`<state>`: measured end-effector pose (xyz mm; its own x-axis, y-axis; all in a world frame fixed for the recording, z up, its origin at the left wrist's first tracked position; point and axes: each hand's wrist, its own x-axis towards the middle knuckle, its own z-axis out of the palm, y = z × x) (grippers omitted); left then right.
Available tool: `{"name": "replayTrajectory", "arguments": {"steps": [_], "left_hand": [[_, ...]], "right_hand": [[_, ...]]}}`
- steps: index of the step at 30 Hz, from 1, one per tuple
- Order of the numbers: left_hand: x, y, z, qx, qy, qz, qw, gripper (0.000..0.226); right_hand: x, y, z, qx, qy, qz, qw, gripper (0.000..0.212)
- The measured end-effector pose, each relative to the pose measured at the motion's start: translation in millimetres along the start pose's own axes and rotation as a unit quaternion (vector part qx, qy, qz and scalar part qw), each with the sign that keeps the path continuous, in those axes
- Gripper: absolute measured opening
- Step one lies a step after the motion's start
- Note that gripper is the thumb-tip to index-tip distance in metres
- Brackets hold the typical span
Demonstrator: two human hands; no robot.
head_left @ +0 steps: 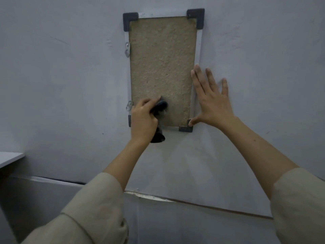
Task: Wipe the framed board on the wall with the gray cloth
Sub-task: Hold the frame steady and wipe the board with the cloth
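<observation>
Brown and bumpy, the framed board (162, 67) hangs on a pale gray wall (61, 76), up at about 12 o'clock in the view. It has a thin silver frame with dark corner caps (196, 15) on it. Two small metal hooks (127, 49) sit on its left edge, one high and one low.

Down at the board's 7 o'clock corner, the left hand (143, 119) grips the gray cloth (160, 110). Its fingers curl tight around the cloth and press it on the board. The cloth looks very dark here (almost black), and a loose end hangs down below the frame.

At the board's 4 o'clock side, the right hand (212, 101) lies flat and open. Its fingers are straight and spread out, pointing up. Two fingers touch the frame's right edge, the others rest on the wall, and the thumb touches the dark cap at the 5 o'clock corner.

Both arms wear loose tan sleeves (98, 205) pushed up. A light shelf edge (9, 158) pokes in at 9 o'clock. Lower down, a seam (193, 202) runs across the wall at 6 o'clock.
</observation>
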<state>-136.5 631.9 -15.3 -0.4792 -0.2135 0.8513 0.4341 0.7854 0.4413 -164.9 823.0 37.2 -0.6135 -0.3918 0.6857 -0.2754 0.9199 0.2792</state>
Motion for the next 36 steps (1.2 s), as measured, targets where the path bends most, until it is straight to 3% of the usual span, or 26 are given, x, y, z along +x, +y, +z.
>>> {"name": "replayTrajectory", "arguments": {"steps": [2,5,7,12,18,23,30,36], "left_hand": [[-11,5,6,0.029,-0.020,0.015,0.999,0.061],[-28,3,11,0.072,-0.132,0.101,0.984,0.061],[-19,-1,7,0.062,-0.157,0.113,0.979,0.062],[-9,7,14,-0.003,-0.022,0.004,1.000,0.064],[-30,9,19,0.053,-0.129,0.125,0.982,0.060],[7,1,0,0.006,0.006,0.001,1.000,0.062],[-31,-3,13,0.102,-0.171,0.152,0.968,0.060],[8,-4,1,0.059,-0.051,0.091,0.993,0.065]], "right_hand": [[0,-1,0,0.000,-0.002,0.000,1.000,0.149],[0,-2,-1,0.001,-0.001,0.002,1.000,0.148],[0,-2,-2,0.003,-0.001,0.002,1.000,0.149],[0,-2,0,0.001,0.000,0.002,1.000,0.149],[0,-1,-1,0.006,0.000,-0.001,1.000,0.148],[0,-1,-1,0.003,-0.004,-0.001,1.000,0.148],[0,0,-1,0.004,-0.001,0.001,1.000,0.148],[0,1,0,0.001,-0.001,-0.006,1.000,0.147]]}}
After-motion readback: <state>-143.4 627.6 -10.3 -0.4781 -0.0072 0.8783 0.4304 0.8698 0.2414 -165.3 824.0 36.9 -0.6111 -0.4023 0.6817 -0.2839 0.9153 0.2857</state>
